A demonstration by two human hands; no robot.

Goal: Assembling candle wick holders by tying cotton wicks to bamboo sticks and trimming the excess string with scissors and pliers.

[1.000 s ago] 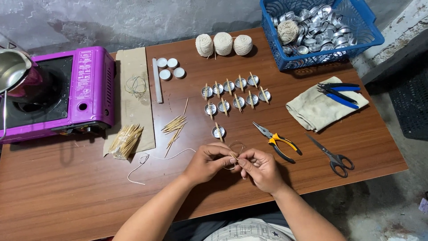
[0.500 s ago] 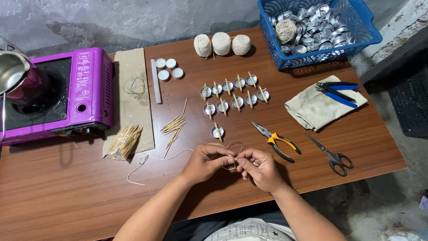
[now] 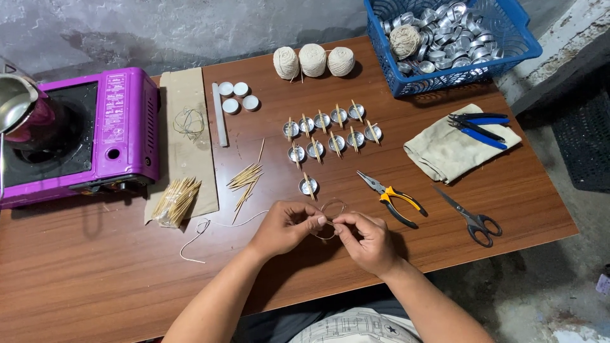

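Near the front of the brown wooden table [image 3: 95, 279], my left hand [image 3: 286, 227] and my right hand [image 3: 365, 241] meet and pinch a loop of thin pale string [image 3: 333, 207] between their fingertips. A loose tail of string [image 3: 210, 226] trails off to the left across the table. Just beyond my hands lie small metal cups with wooden sticks across them [image 3: 330, 130] in rows, the closest single cup [image 3: 308, 185] a little above my left hand. A loose bunch of wooden sticks [image 3: 246, 180] lies to the upper left.
Yellow-handled pliers [image 3: 394, 198] and grey scissors [image 3: 470, 217] lie right of my hands. Blue-handled pliers [image 3: 480, 127] rest on a beige cloth [image 3: 445, 152]. A blue basket [image 3: 508, 54] of metal cups, three string balls [image 3: 312, 60], a purple gas stove [image 3: 121, 130] and bundled sticks [image 3: 173, 201] stand around.
My hands stay in the same place and keep working the string loop with small finger movements. Nothing else on the table has moved.
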